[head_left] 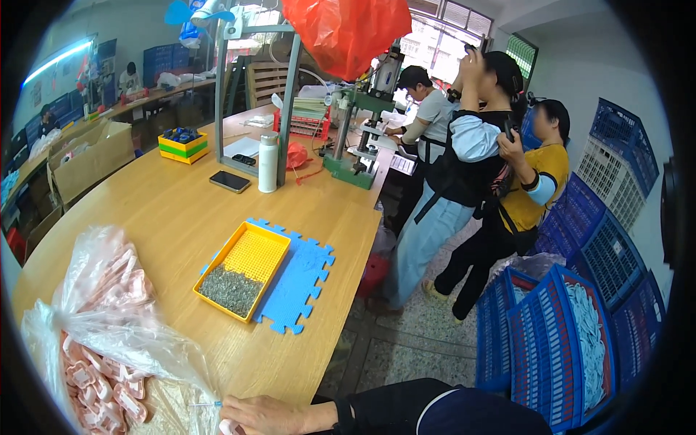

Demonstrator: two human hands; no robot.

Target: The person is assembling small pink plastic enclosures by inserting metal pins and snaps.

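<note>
Pale pink piece [230, 428] peeks out by the fingers of the right hand [261, 416], down at the bottom of the view, near the front of the wooden desk [170, 225]. A thin rod with a blue part [205, 404] sticks out to the left from the same fingers. The fingers bend in close, but I cannot tell if the grip is clamped on the piece or the rod, because the hand hides it. The left hand is out of view, so I cannot tell how its grip is. Just left of the right hand, lots of pink plastic parts [101, 384] lie in a heap with a big clear bag [145, 337] around them. Farther up the desk is a yellow tray [250, 248], with lots of little gray bits [230, 291] in its near end. It sits partly on a blue foam mat [303, 272] with bumpy edges. Past that are a dark phone [230, 181], a white bottle [267, 163] standing up and a green machine [351, 172]. Three people stand at the right, and one wears a yellow shirt [549, 156]. Below them, a blue crate [540, 362] holds light blue pieces [586, 341].
</note>
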